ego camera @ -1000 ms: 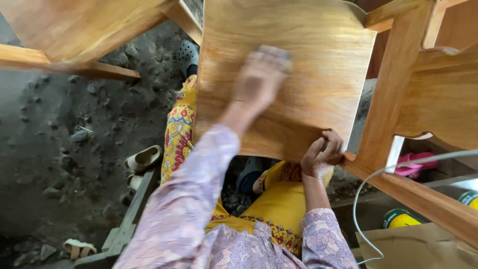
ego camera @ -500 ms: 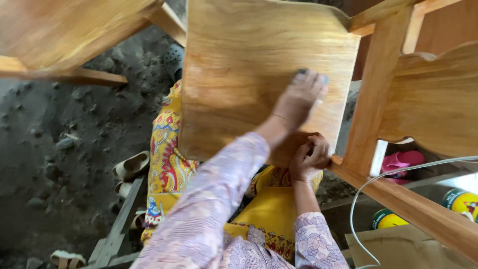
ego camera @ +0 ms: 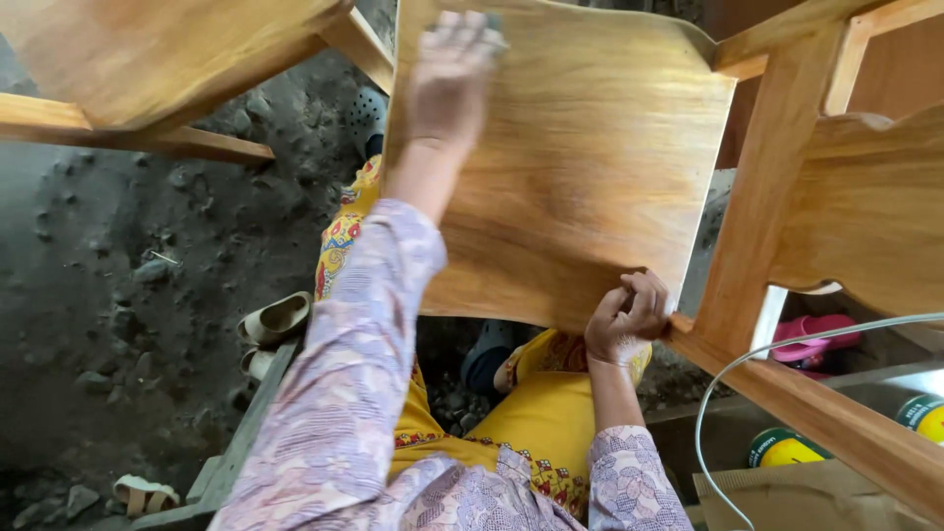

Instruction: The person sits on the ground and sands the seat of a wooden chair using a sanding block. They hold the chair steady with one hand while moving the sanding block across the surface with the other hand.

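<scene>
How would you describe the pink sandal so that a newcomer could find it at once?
Start at the big wooden chair frame on the right of the view and follow its slanted lower rail. Just above that rail, behind a thin white cable, lies the pink sandal. The other sandals, far left, are cream.

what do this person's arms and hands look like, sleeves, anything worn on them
Both arms wear long, loose sleeves of pale lilac cloth printed with small pink and purple leaf shapes, ending at the wrists. The left hand and right hand are bare, with no gloves. The left hand is motion-blurred, so rings or bracelets cannot be made out.
</scene>
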